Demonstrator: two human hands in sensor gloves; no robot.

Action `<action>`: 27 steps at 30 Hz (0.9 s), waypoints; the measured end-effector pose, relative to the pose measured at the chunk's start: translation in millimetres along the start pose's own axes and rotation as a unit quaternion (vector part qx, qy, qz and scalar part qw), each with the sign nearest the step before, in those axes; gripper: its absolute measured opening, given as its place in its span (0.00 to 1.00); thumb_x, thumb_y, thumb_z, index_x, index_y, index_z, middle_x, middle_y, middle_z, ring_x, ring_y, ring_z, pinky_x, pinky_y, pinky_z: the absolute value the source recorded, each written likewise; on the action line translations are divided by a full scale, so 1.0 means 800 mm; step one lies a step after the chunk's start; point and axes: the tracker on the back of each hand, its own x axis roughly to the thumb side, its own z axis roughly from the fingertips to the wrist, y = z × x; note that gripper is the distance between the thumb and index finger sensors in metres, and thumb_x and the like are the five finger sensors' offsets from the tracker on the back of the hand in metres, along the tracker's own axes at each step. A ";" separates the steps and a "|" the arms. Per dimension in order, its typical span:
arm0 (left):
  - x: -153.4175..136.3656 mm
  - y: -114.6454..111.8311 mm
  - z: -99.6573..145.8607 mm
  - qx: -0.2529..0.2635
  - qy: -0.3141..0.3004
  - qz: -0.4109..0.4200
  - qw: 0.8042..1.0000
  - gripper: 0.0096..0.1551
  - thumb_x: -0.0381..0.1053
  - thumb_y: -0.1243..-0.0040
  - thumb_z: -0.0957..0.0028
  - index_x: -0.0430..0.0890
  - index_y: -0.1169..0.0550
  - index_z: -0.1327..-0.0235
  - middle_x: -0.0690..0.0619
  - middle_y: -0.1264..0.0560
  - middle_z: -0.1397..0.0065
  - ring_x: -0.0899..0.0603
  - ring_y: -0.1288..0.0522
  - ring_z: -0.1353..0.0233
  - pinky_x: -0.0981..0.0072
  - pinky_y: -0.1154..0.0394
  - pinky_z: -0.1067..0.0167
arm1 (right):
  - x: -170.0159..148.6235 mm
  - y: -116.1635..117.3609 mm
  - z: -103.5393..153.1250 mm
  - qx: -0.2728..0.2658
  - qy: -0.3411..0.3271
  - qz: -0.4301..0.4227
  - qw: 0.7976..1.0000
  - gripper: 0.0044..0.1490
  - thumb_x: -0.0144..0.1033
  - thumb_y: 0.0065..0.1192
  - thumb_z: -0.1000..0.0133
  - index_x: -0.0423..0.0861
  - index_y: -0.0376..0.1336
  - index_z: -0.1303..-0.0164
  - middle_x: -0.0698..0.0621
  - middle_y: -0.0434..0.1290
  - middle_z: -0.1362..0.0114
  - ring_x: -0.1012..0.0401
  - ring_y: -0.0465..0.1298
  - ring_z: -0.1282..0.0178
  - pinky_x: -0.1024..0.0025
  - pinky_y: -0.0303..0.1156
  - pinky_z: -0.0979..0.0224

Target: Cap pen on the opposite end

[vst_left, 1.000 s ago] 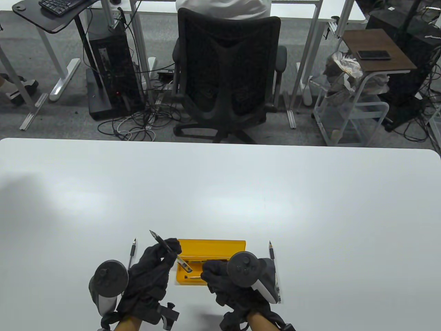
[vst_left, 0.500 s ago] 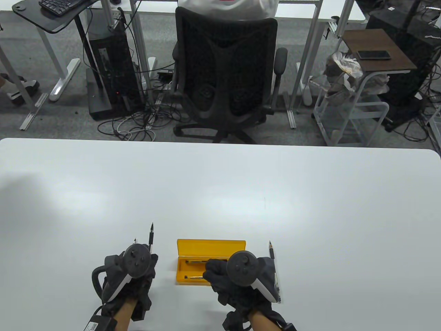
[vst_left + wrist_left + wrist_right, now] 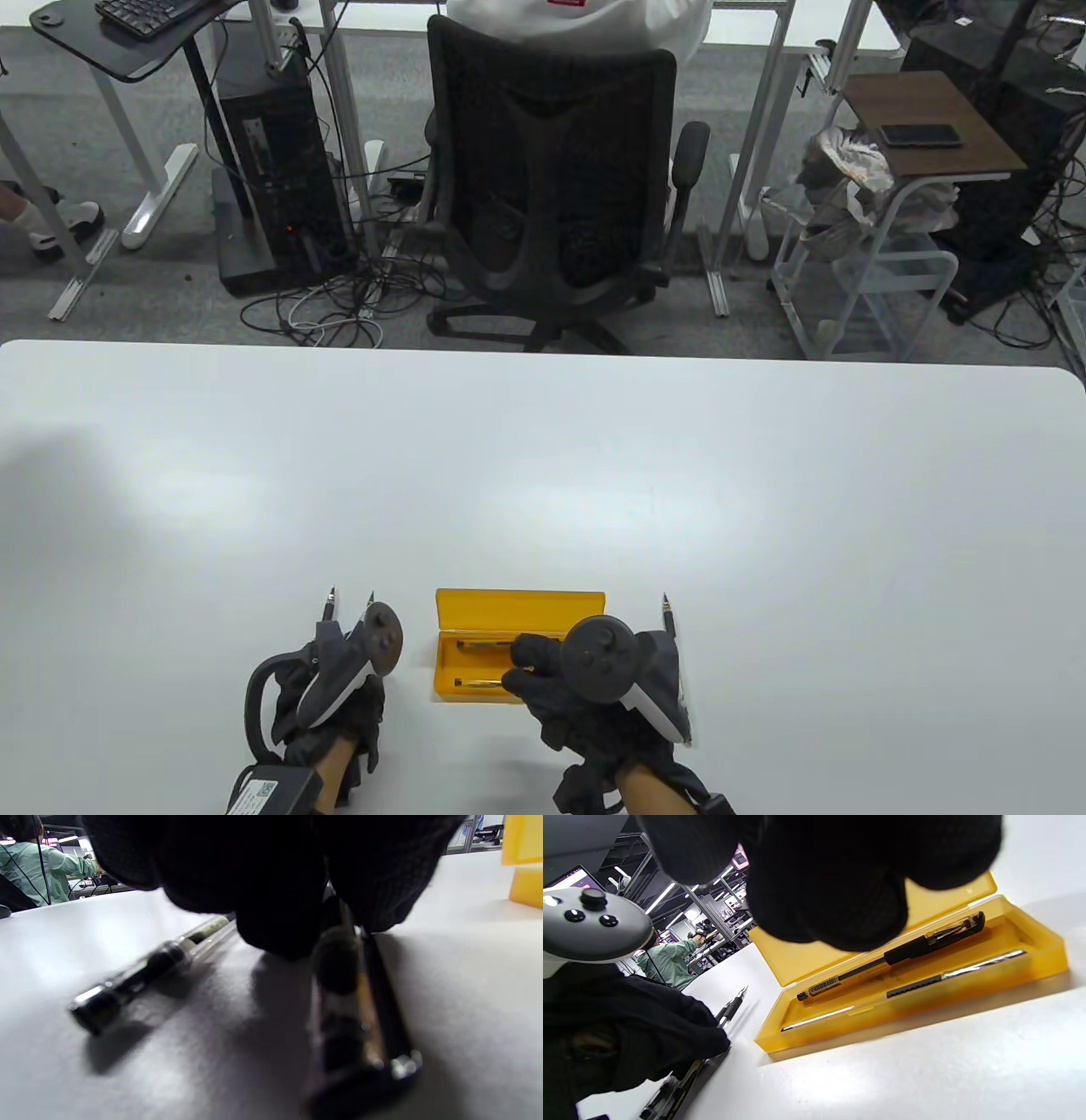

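My left hand (image 3: 344,649) pinches a clear pen (image 3: 360,1014) that lies on the white table, tip (image 3: 368,601) pointing away. A dark cap with a clip seems to sit on its near end, though this is blurred. A second pen (image 3: 140,976) lies just left of it, tip (image 3: 332,601) also pointing away. My right hand (image 3: 519,666) hovers over the open yellow pen case (image 3: 519,601) with fingers loosely curled and nothing in them. In the case lie a capped black pen (image 3: 912,946) and a slim pen (image 3: 984,965).
Another pen (image 3: 669,624) lies on the table right of my right hand, partly under its tracker. The table's far edge (image 3: 543,352) faces a black office chair (image 3: 551,170), with desks and cables behind it.
My left hand turned over and came down to the table, laying its pen beside the other pen on the left. My right hand stayed over the case.
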 end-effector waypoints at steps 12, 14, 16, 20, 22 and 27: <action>-0.001 0.001 0.002 -0.009 0.015 0.002 1.000 0.33 0.55 0.29 0.50 0.35 0.19 0.40 0.42 0.13 0.57 0.41 0.19 0.57 0.37 0.30 0.39 | -0.002 0.001 -0.001 0.000 0.001 0.005 1.000 0.37 0.48 0.65 0.52 0.42 0.70 0.36 0.50 0.85 0.56 0.58 0.85 0.64 0.61 0.80 0.57; -0.001 0.001 0.002 -0.011 0.014 0.003 1.000 0.33 0.56 0.29 0.50 0.35 0.20 0.39 0.42 0.14 0.56 0.41 0.19 0.57 0.37 0.30 0.39 | -0.002 0.001 -0.001 0.000 0.003 0.007 1.000 0.37 0.48 0.65 0.52 0.42 0.70 0.36 0.50 0.85 0.56 0.58 0.85 0.64 0.61 0.80 0.57; -0.002 0.000 0.002 -0.013 0.013 0.004 1.000 0.33 0.56 0.29 0.50 0.35 0.20 0.39 0.42 0.14 0.55 0.41 0.19 0.56 0.37 0.30 0.39 | -0.003 0.001 -0.001 -0.001 0.004 0.007 1.000 0.37 0.48 0.65 0.52 0.42 0.70 0.36 0.50 0.85 0.56 0.58 0.85 0.64 0.61 0.80 0.57; -0.002 0.000 0.002 -0.014 0.012 0.006 1.000 0.34 0.57 0.29 0.50 0.35 0.20 0.39 0.42 0.14 0.55 0.41 0.19 0.56 0.37 0.31 0.38 | -0.003 0.001 -0.001 0.000 0.006 0.008 1.000 0.37 0.48 0.65 0.52 0.42 0.70 0.36 0.50 0.85 0.56 0.58 0.85 0.64 0.61 0.80 0.57; -0.002 -0.001 0.003 -0.015 0.011 0.005 1.000 0.34 0.57 0.29 0.50 0.35 0.20 0.38 0.42 0.14 0.54 0.41 0.19 0.56 0.36 0.31 0.38 | -0.004 0.002 -0.001 0.002 0.007 0.011 1.000 0.37 0.48 0.65 0.52 0.41 0.70 0.36 0.50 0.85 0.56 0.58 0.85 0.64 0.61 0.80 0.57; -0.003 -0.001 0.003 -0.017 0.009 0.011 1.000 0.35 0.57 0.30 0.49 0.35 0.20 0.38 0.42 0.14 0.53 0.40 0.19 0.55 0.36 0.31 0.38 | -0.004 0.002 -0.001 0.003 0.009 0.013 1.000 0.37 0.48 0.65 0.52 0.42 0.70 0.36 0.50 0.85 0.57 0.58 0.85 0.64 0.61 0.80 0.57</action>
